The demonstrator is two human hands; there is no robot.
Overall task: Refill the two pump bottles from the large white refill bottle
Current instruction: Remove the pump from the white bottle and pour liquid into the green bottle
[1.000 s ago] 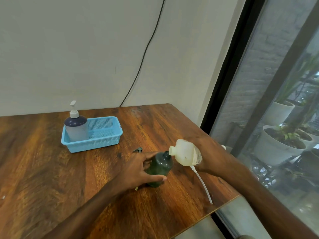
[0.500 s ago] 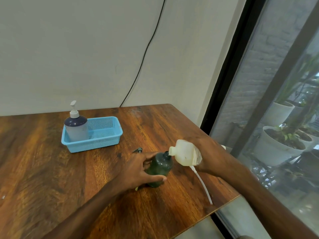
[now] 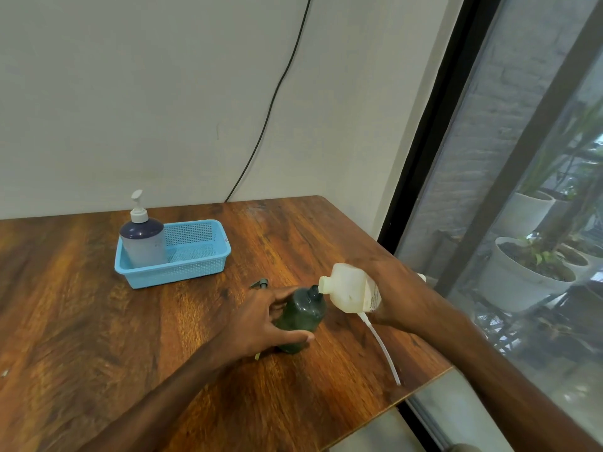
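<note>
My left hand (image 3: 261, 324) grips a dark green bottle (image 3: 301, 316) that stands upright on the wooden table (image 3: 98, 337), its pump removed. My right hand (image 3: 394, 298) holds the large white refill bottle (image 3: 350, 288) tipped on its side, with its mouth touching the green bottle's open neck. A white pump tube (image 3: 380, 347) lies on the table below the refill bottle. A dark pump head (image 3: 260, 283) lies behind my left hand. A second pump bottle (image 3: 143, 243), grey with a dark top and white pump, stands in a blue basket (image 3: 195, 259).
The table's right edge (image 3: 421, 389) runs close to the tube's tip. A black-framed window with potted plants outside is at the right. A black cable hangs down the wall behind the table.
</note>
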